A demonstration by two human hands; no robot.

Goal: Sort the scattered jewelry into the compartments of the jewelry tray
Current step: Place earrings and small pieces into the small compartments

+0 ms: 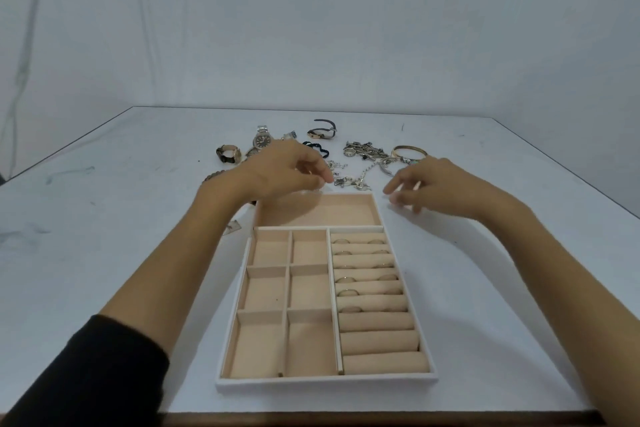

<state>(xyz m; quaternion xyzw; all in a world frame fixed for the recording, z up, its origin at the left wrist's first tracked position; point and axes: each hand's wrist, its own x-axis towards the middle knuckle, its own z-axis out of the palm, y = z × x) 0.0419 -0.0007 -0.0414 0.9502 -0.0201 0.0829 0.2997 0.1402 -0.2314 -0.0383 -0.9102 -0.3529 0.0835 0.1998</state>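
The jewelry tray (325,380) has a white rim and beige lining and lies in front of me. Its right side holds ring rolls (370,274) with several rings in the slots. The small left compartments (266,291) and the wide far compartment (349,213) look bare. My left hand (287,170) hovers over the far compartment's left corner, fingers curled and pinched together. A faint thin chain (313,189) seems to hang from them. My right hand (429,185) floats beyond the tray's far right corner with loosely spread fingers, holding nothing. Scattered jewelry lies behind both hands.
Beyond the tray lie watches (263,140), a strap watch (228,153), another watch (322,131), a gold bangle (409,150), a heap of silver chains (363,150), a charm bracelet (351,182) and a dark band (317,146). A beaded bracelet (213,176) lies left of my wrist.
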